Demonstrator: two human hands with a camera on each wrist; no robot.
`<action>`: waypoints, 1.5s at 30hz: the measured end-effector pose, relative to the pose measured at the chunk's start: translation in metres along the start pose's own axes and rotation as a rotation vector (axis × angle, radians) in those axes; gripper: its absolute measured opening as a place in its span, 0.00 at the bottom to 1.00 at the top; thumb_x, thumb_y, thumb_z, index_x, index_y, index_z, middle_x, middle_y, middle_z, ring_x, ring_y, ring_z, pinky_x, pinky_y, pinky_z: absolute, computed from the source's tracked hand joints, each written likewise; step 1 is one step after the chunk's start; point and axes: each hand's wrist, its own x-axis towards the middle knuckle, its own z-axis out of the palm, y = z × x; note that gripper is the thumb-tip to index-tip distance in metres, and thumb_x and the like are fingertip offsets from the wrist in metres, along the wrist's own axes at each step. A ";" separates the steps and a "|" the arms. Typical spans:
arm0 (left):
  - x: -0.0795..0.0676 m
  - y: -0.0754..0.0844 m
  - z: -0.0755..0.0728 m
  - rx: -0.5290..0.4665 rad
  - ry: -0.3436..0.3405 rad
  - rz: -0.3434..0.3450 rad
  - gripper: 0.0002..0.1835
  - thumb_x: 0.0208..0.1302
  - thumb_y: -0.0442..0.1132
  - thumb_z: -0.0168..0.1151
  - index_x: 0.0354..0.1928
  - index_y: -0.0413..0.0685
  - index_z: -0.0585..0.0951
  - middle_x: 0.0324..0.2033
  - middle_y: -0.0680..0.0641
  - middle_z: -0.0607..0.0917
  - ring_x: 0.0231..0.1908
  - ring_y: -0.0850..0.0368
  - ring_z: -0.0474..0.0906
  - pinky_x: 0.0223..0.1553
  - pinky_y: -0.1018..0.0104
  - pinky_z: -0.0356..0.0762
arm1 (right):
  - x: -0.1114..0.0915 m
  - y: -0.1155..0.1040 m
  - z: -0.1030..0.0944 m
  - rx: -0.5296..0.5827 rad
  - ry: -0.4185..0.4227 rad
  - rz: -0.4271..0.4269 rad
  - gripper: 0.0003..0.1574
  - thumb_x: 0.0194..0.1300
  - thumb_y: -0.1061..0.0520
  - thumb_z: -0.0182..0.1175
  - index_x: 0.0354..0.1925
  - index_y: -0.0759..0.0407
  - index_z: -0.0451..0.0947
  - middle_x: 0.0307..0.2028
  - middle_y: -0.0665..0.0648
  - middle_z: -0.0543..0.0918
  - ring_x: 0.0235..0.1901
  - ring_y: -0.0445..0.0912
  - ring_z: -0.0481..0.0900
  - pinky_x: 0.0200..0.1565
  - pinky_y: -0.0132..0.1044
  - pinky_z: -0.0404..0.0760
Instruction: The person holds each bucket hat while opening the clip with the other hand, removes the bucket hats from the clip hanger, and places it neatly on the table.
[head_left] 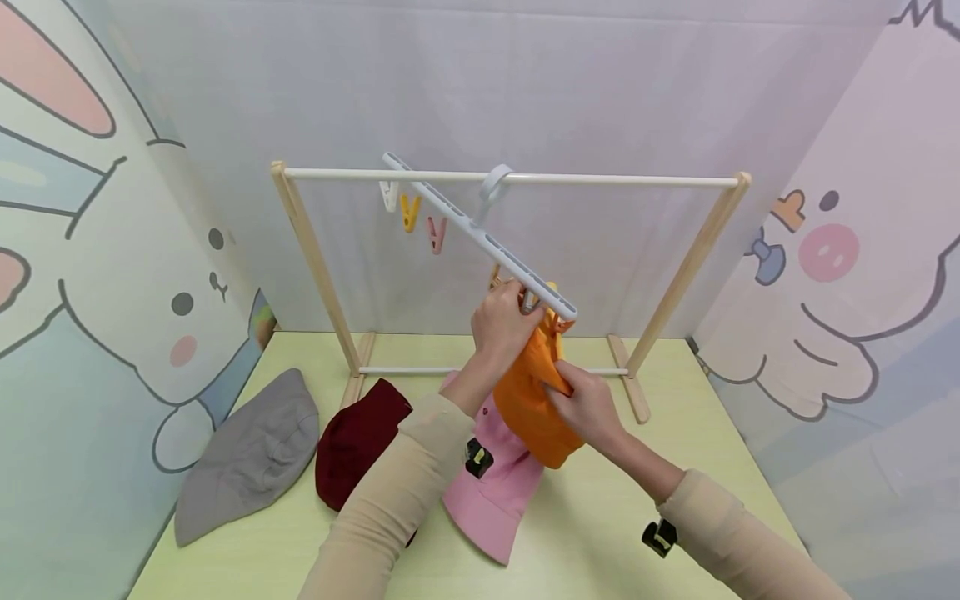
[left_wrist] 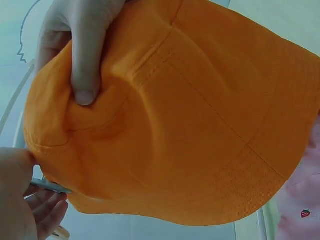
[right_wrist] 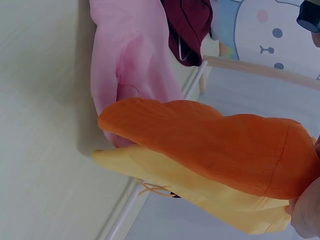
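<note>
An orange bucket hat with a yellow inner side hangs below the near end of a pale blue clip hanger. My right hand grips the hat, its thumb pressed on the fabric in the left wrist view. Up at the hanger, my left hand pinches a grey clip at the hat's edge. Beside that hand shows a tan clip, and an orange clip sits by the hanger's near end. White, yellow and pink clips dangle farther along.
The hanger hooks over the white rod of a wooden-legged rack. On the pale yellow table lie a grey bucket hat, a dark red hat and a pink bucket hat, partly behind the orange one.
</note>
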 end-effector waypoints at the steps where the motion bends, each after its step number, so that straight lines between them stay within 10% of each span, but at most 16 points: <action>1: 0.000 0.000 0.000 -0.001 0.002 0.005 0.17 0.52 0.55 0.65 0.27 0.50 0.76 0.20 0.54 0.74 0.20 0.59 0.71 0.20 0.66 0.69 | 0.000 0.000 0.000 0.003 -0.003 0.003 0.07 0.52 0.65 0.64 0.29 0.58 0.74 0.21 0.52 0.75 0.20 0.42 0.70 0.27 0.34 0.77; 45: 0.002 0.000 -0.010 0.004 -0.051 0.043 0.14 0.59 0.43 0.56 0.17 0.51 0.70 0.14 0.54 0.65 0.13 0.60 0.59 0.15 0.71 0.55 | -0.007 0.009 -0.005 -0.024 0.012 -0.017 0.08 0.51 0.66 0.63 0.28 0.55 0.74 0.17 0.48 0.69 0.17 0.40 0.66 0.21 0.30 0.67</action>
